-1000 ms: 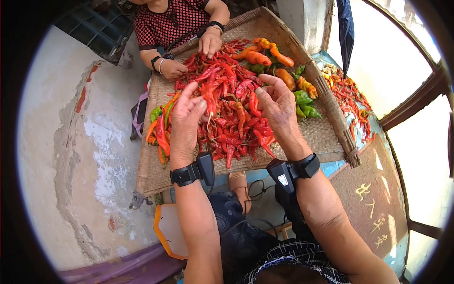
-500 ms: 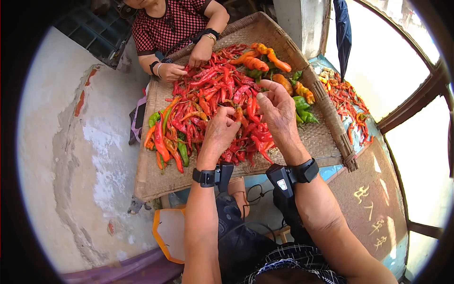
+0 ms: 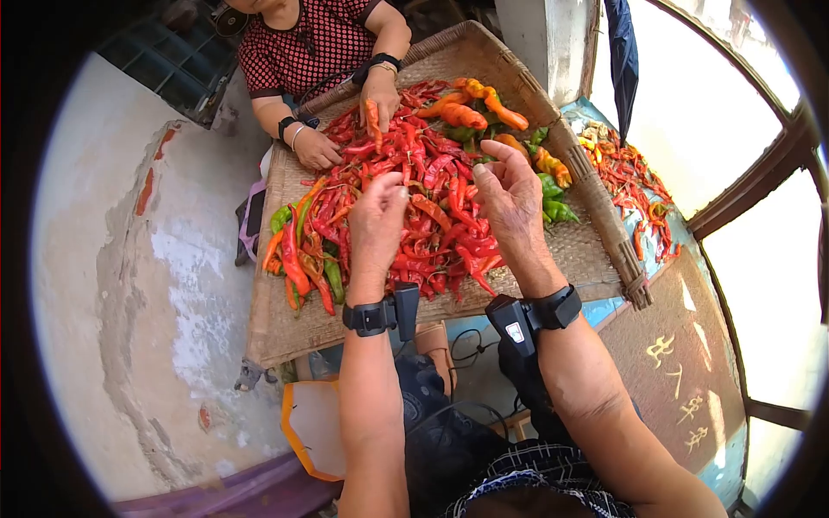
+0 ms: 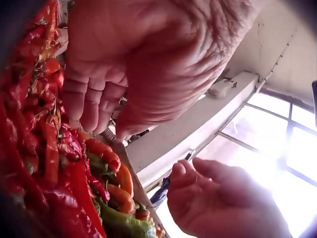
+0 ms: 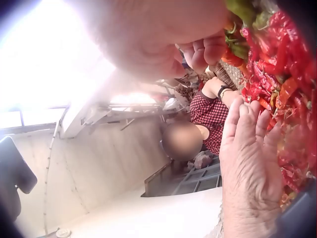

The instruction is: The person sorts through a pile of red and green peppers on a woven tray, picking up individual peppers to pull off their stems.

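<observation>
A heap of red chili peppers (image 3: 423,233) fills the middle of a woven tray (image 3: 587,250). Over the heap's near left part is my left hand (image 3: 377,229), its fingers loosely bent and nothing visible between them; the left wrist view shows those fingers (image 4: 91,101) hanging beside the chilies. To the right hovers my right hand (image 3: 511,207), thumb and fingers relaxed, apart and empty, close to the green peppers (image 3: 557,203). Across the tray, another person (image 3: 315,52) holds up an orange-red chili (image 3: 373,125) with one hand and rests the other at the heap's edge.
Orange peppers (image 3: 484,104) lie in the tray's far right corner, with mixed green and orange ones (image 3: 302,250) at its left. More chilies (image 3: 635,186) are spread on a blue sheet beyond the right rim. A dark folded umbrella (image 3: 623,69) hangs there. A plastered wall (image 3: 173,285) stands left.
My left hand swung rightward and down over the heap, then back up and left. My right hand has barely moved. The other person has lifted an orange-red chili from the heap.
</observation>
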Motion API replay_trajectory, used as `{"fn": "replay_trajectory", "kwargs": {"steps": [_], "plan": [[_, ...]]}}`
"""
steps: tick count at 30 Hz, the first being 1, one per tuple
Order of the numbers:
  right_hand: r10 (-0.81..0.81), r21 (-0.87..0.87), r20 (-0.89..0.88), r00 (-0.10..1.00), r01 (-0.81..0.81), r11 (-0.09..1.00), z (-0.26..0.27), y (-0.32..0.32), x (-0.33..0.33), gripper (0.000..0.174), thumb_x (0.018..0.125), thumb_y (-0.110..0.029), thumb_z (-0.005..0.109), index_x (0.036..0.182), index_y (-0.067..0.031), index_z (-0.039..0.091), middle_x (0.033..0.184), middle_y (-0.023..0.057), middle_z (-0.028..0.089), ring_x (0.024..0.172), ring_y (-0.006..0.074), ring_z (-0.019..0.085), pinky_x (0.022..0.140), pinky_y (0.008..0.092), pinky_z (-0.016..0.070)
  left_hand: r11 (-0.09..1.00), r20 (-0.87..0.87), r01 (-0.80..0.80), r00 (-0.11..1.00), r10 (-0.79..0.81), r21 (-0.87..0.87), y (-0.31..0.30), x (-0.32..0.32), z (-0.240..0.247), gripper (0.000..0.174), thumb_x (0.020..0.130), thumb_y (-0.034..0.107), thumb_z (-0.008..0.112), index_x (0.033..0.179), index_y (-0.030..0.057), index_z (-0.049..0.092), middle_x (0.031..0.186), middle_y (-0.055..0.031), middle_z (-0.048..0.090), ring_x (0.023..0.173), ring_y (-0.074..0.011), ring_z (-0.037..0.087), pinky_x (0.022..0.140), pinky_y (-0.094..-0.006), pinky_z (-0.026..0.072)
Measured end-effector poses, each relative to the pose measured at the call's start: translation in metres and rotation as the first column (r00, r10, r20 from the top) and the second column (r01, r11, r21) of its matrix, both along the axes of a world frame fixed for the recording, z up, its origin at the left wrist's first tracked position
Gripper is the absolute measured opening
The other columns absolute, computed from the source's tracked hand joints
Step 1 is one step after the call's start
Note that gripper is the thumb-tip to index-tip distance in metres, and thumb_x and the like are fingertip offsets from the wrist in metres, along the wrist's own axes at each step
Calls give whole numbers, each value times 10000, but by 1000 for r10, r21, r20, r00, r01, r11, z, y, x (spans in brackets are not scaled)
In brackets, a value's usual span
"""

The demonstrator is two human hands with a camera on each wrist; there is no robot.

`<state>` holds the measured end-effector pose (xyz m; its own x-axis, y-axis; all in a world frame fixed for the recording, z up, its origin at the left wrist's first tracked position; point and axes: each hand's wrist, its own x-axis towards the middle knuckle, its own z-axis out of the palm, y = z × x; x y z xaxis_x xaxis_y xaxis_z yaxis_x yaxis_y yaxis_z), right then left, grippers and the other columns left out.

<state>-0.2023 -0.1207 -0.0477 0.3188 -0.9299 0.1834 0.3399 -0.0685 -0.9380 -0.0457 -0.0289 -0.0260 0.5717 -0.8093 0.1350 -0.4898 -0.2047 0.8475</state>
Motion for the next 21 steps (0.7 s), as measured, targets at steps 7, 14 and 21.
{"fn": "replay_trajectory", "kwargs": {"steps": [7, 14, 21], "plan": [[-49, 32, 65, 997, 47, 998, -1, -2, -2, 298, 875, -67, 587, 1153, 32, 548, 727, -1, 529, 651, 71, 481, 572, 234, 434, 943, 650, 92, 702, -290, 321, -22, -44, -34, 228, 795, -2, 578, 1016, 47, 598, 887, -174, 585, 876, -362, 578, 729, -453, 480], [-49, 36, 71, 996, 47, 998, -1, -4, -1, 283, 878, -63, 582, 1144, 26, 551, 718, -11, 516, 642, 61, 468, 559, 227, 421, 976, 248, 175, 947, -203, 130, -10, -31, 5, 184, 862, 185, 650, 913, 34, 560, 671, -25, 567, 614, -98, 538, 564, -247, 447], [-51, 42, 86, 995, 47, 998, 0, -2, -3, 264, 884, -59, 576, 1132, 25, 547, 719, -23, 498, 638, 53, 452, 551, 219, 408, 973, -443, 231, 875, -196, 26, 17, -9, 38, 228, 917, 300, 612, 897, 76, 572, 735, -13, 611, 622, -62, 538, 574, -192, 430]]}}
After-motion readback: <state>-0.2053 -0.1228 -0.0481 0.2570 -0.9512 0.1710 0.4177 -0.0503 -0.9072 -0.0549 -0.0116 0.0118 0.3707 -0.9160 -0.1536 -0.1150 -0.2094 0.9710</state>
